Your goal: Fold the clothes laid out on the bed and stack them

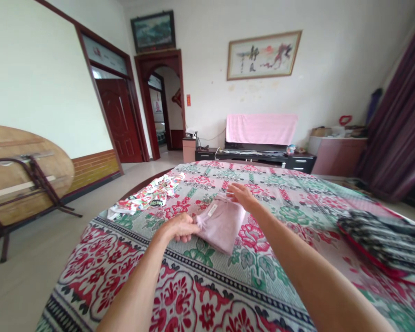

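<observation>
A pale pink garment point(224, 226), folded into a small rectangle, lies on the flowered cloth point(207, 286) that covers the table. A white label shows near its upper edge. My left hand point(183, 228) pinches its left corner between thumb and fingers. At the far right corner, my right hand point(240, 195) rests on or just over the fabric, fingers stretched out; whether it presses down I cannot tell.
A crumpled, colourful printed garment point(152, 193) lies on the table's left side. Folded black-and-white striped clothing point(387, 244) is stacked at the right. Beyond stands a low black cabinet point(252, 157); a folded round tabletop point(27, 166) leans at the left wall.
</observation>
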{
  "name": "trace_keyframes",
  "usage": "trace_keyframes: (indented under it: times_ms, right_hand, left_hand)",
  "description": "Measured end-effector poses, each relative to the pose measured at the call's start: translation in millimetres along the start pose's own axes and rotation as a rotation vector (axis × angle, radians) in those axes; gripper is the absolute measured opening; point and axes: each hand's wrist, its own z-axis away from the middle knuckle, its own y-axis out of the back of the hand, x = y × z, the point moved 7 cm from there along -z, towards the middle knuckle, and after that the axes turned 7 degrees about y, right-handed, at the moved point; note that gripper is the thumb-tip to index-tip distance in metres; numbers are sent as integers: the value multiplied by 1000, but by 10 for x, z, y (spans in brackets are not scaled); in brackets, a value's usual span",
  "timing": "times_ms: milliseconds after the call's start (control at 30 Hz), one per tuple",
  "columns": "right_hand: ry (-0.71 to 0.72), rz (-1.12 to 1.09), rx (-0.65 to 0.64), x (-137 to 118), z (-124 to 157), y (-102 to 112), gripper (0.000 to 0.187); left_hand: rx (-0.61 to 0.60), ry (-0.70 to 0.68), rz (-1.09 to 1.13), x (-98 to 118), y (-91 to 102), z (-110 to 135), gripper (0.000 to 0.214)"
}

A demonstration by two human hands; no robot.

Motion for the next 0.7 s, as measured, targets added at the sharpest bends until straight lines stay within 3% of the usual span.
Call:
trace_keyframes:
  times_ms: [100, 233, 400, 700]
  right_hand:
    - [90, 341, 131, 44, -26, 237, 39]
    - [120, 702, 87, 231, -28, 393, 33]
    - [150, 706, -42, 349, -8, 405, 31]
    - [225, 645, -182, 368, 38, 304, 35]
  left_hand:
    - [-6, 28, 4, -79, 56, 8, 30]
    - [4, 79, 29, -184, 141, 22, 47]
    - [-44, -7, -16, -147, 131, 50, 57]
    - [126, -125, 10, -17, 33, -123, 15]
